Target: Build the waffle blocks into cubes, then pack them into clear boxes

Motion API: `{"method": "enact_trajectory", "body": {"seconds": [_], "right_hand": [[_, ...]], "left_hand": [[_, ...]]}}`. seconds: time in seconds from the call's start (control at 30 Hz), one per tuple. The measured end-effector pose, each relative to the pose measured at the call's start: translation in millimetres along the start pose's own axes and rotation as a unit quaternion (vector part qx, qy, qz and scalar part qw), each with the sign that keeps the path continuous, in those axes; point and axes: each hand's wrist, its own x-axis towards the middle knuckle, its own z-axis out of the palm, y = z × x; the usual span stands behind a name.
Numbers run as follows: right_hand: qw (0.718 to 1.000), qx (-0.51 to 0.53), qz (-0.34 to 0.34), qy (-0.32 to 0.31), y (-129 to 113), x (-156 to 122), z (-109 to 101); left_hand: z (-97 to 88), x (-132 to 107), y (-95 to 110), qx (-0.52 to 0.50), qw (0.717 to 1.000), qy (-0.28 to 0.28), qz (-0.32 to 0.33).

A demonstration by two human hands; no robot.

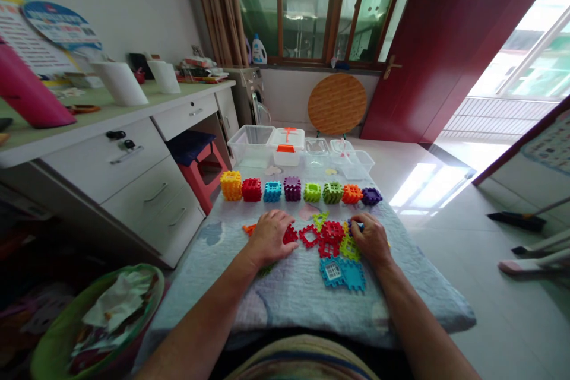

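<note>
My left hand [271, 238] is curled around red interlocking tiles [290, 234], its thumb on the near side; how many it holds is hidden. An orange tile [249, 229] shows beside its wrist, and a green one partly beneath. My right hand [373, 238] has its fingertips pinched on a dark purple-blue tile [350, 226], mostly covered by the fingers. Between the hands lie loose red tiles [329, 246], a lime triangular frame [319, 221] and a yellow-green tile [350, 247]. Two blue tiles [354, 274] lie closer to me.
Colour-sorted tile stacks stand in a row, from yellow [231, 186] to purple [371, 196]. Behind them are clear plastic boxes [252, 142], one with an orange-latched lid [288, 138]. A patterned cloth [285, 303] covers the table. A waste bin [154, 297] stands at left.
</note>
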Motion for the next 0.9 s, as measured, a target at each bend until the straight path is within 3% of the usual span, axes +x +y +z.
{"method": "enact_trajectory", "body": {"seconds": [0.1,0.3,0.57,0.77,0.9], "right_hand": [[1.0,0.0,-0.004,0.0,0,1,1],[1.0,0.004,-0.004,0.005,0,0,0],[1.0,0.005,-0.006,0.004,2,0,2],[1.0,0.004,-0.001,0.001,2,0,1],[1.0,0.009,0.0,0.003,0,0,0]], "left_hand": [[6.4,-5,8,0.015,1.0,-0.009,0.007],[14.5,-4,22,-0.004,0.999,0.032,0.033],[3.0,-9,10,-0.152,0.971,0.186,-0.013],[5.4,-8,8,-0.324,0.941,0.089,-0.045],[3.0,-8,4,-0.384,0.916,0.093,-0.075]]}}
